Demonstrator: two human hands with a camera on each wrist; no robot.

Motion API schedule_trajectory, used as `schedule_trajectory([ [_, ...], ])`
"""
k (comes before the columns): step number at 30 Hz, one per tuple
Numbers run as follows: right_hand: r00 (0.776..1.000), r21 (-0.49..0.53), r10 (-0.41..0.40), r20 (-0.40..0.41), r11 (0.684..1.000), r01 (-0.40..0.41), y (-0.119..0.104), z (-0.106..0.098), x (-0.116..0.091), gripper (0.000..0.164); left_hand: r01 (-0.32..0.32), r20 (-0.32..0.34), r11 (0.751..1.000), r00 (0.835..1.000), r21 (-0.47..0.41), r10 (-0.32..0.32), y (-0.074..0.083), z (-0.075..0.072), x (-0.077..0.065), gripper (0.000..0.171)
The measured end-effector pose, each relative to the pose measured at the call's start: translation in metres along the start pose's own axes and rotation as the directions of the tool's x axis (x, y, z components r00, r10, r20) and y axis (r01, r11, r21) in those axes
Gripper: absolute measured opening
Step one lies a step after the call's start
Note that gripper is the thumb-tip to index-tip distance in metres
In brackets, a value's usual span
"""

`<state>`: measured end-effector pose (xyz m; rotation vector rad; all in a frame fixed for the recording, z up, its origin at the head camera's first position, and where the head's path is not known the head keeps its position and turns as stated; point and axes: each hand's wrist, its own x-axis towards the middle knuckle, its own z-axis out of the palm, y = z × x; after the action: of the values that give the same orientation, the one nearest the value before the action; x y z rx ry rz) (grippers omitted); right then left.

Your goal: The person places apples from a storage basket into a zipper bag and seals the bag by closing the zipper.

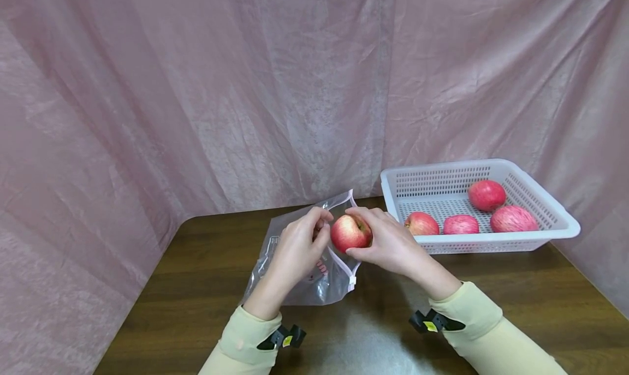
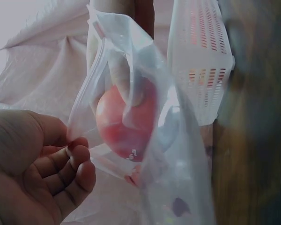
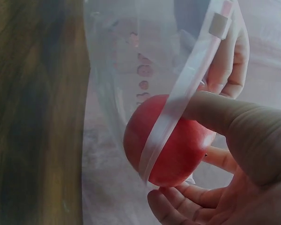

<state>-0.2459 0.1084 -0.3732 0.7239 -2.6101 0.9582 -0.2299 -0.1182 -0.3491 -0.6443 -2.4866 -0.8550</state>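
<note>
Fingers of the right hand [image 1: 385,241] grip a round red-yellow apple [image 1: 349,233] in the mouth of a clear plastic slider bag [image 1: 321,289]; beside them, the left hand [image 1: 301,246] pinches its edge. If that slips, the limp mouth could snag the apple.

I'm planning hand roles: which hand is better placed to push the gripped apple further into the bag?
Probably the right hand: it already grips the apple at the mouth of the bag. The left hand pinches the bag's edge, so it seems better kept there.
</note>
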Motion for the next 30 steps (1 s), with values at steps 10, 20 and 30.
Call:
schedule_trajectory([
  [10,1.000,-0.029,0.001,0.026,1.000,-0.001,-0.0014,0.0007,-0.0008,0.070,0.007,-0.021,1.000,1.000,-0.022,-0.007,0.0018,-0.0002,0.0008,0.012],
  [20,1.000,-0.042,0.002,0.031,0.999,-0.001,-0.0005,0.0027,-0.0011,0.071,0.002,-0.021,1.000,1.000,-0.025,-0.003,0.0019,-0.0015,0.0012,0.010],
  [30,0.995,-0.077,0.029,0.092,0.997,-0.022,-0.0001,0.0042,-0.0018,0.072,-0.005,-0.021,1.000,1.000,-0.012,0.005,0.0029,-0.0007,0.0006,0.010],
])
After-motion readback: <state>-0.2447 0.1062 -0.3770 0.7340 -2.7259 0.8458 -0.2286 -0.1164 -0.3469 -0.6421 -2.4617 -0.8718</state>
